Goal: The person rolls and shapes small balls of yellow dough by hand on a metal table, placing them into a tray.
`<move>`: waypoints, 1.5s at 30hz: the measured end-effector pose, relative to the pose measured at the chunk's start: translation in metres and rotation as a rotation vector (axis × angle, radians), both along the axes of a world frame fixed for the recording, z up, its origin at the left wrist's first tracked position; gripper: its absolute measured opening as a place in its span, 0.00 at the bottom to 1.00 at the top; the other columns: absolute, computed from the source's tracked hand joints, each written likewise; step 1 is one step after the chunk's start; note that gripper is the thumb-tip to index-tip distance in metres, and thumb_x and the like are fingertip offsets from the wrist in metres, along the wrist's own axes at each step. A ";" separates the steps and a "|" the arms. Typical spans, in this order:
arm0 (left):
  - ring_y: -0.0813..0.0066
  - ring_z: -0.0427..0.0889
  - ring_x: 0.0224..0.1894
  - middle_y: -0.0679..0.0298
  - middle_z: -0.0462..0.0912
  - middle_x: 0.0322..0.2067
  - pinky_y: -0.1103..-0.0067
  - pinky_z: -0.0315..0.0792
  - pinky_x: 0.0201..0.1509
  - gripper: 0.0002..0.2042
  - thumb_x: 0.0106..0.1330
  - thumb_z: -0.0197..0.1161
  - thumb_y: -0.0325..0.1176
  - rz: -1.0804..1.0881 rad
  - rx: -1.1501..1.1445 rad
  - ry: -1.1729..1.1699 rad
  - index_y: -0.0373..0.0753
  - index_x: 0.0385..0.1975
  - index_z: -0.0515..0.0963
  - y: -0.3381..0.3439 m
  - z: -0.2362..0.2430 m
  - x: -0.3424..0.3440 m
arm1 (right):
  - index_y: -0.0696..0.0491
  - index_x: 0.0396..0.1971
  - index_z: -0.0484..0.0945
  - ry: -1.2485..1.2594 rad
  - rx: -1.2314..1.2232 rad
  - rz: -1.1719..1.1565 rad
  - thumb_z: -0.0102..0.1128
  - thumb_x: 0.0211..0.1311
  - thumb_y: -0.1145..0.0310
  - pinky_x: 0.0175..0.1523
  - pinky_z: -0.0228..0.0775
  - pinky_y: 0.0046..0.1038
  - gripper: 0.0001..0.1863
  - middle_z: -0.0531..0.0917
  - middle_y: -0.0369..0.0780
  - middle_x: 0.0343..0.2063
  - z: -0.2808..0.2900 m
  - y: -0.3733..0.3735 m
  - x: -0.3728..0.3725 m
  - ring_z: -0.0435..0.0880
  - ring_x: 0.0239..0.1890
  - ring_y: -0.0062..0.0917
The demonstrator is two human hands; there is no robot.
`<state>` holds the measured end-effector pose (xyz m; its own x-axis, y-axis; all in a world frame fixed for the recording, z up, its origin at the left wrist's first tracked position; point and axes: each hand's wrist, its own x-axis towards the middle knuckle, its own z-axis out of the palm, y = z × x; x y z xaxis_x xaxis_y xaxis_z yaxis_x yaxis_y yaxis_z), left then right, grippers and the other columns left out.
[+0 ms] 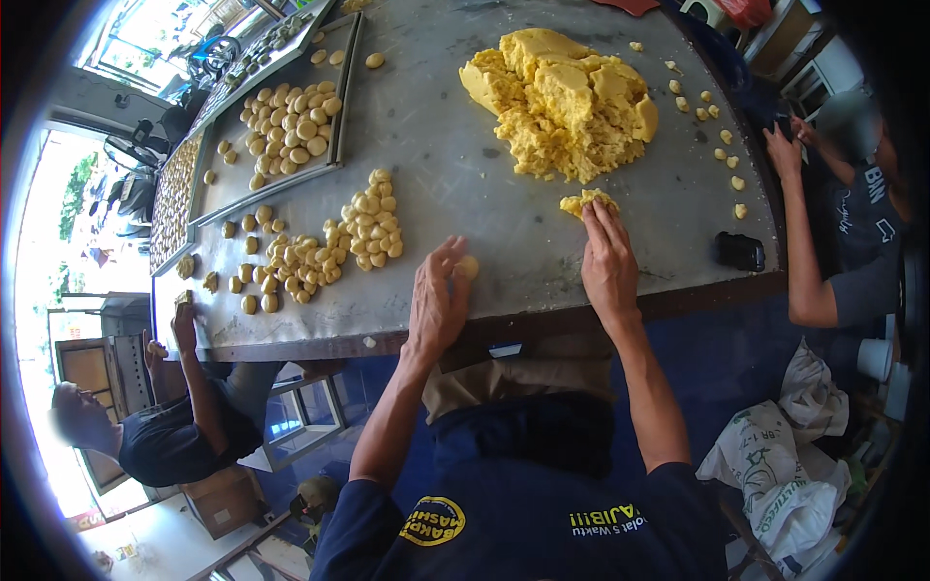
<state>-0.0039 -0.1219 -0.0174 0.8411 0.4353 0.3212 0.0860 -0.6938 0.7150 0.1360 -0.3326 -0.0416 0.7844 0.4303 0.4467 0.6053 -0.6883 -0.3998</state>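
A large crumbly mound of yellow dough (pixel 567 107) sits on the metal-topped table (pixel 426 126). Just below it, my right hand (pixel 610 261) has its fingertips on a small yellow dough piece (pixel 579 203), gripping it at the tabletop. My left hand (pixel 436 300) is over the table near its front edge, fingers stretched out and slightly blurred. Against its inner side is a small pale dough ball (pixel 469 266); how firmly they touch is unclear. Left of this hand lies a heap of smooth pale dough balls (pixel 368 223), joined by flatter, rougher pieces (pixel 295 261).
Trays of round dough pieces (pixel 291 126) stand at the far left. Small yellow lumps (pixel 717 136) line the right side near a black object (pixel 739 252). One person (pixel 184 426) handles a piece at the left end; another (pixel 843 213) is at right. White sacks (pixel 775 474) lie below.
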 end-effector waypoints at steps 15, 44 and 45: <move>0.58 0.73 0.47 0.60 0.79 0.39 0.64 0.62 0.55 0.08 0.70 0.56 0.35 0.025 0.310 0.144 0.40 0.42 0.78 0.023 0.006 0.057 | 0.62 0.58 0.77 0.056 0.039 0.019 0.54 0.65 0.83 0.67 0.71 0.37 0.20 0.77 0.48 0.61 0.001 -0.003 0.003 0.74 0.65 0.43; 0.66 0.81 0.41 0.64 0.83 0.33 0.70 0.73 0.48 0.06 0.62 0.70 0.33 -0.052 0.523 -0.010 0.40 0.35 0.85 0.044 0.018 -0.014 | 0.60 0.51 0.82 0.127 -0.186 0.150 0.59 0.60 0.82 0.52 0.73 0.36 0.18 0.79 0.46 0.42 0.032 -0.009 0.029 0.76 0.45 0.39; 0.67 0.80 0.43 0.66 0.82 0.34 0.69 0.71 0.50 0.09 0.61 0.71 0.37 -0.073 0.568 0.072 0.39 0.35 0.85 0.033 0.016 -0.015 | 0.61 0.51 0.82 0.111 -0.207 0.161 0.58 0.60 0.83 0.52 0.73 0.36 0.18 0.78 0.47 0.42 0.039 -0.009 0.029 0.76 0.45 0.39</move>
<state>-0.0191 -0.0888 -0.0010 0.8907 0.1514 0.4286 0.0583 -0.9732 0.2226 0.1654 -0.3417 -0.0024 0.7379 0.6263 0.2514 0.6737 -0.6609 -0.3307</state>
